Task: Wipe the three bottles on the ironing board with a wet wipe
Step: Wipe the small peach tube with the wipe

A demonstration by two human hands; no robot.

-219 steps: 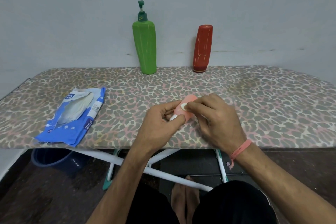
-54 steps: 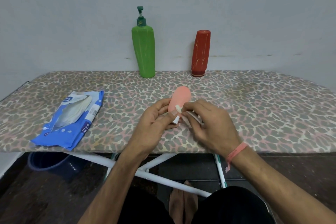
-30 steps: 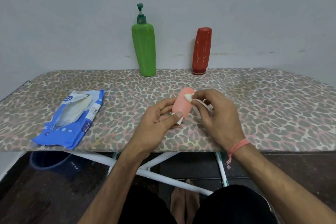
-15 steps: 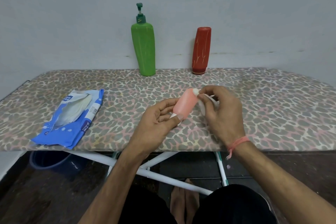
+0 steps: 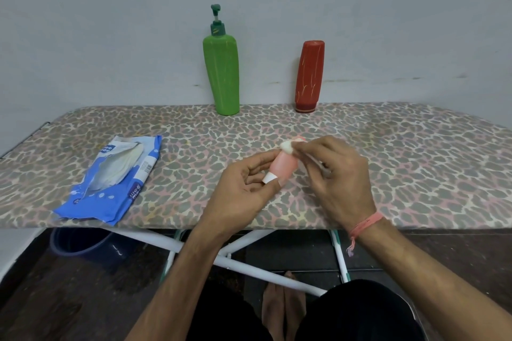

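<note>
The left hand [image 5: 243, 196] pinches the white cap end of the small pink bottle [image 5: 284, 166], its fingers [image 5: 260, 163] curled round the lower body and tilting the base up and away. The right hand [image 5: 332, 174] pinches a wad of wet wipe [image 5: 288, 146] against the bottle's far end; the rest of the wipe seems to trail under that palm, though it is mostly hidden. Both hands hover just above the leopard-print surface [image 5: 415, 163].

Well beyond the fingers, against the wall, stand the green pump bottle [image 5: 221, 75] and the red bottle [image 5: 309, 77], upright and well apart. Far to the left of the left fingers lies the opened blue wipe packet [image 5: 110, 183].

The likely risks: the grip sits on the narrow cap end only, so a firm rub at the far end could lever the damp bottle out of the pinch and drop it. The bunched wipe covers little, so patches may be missed. Reaching for the tall bottles afterwards could tip them.
</note>
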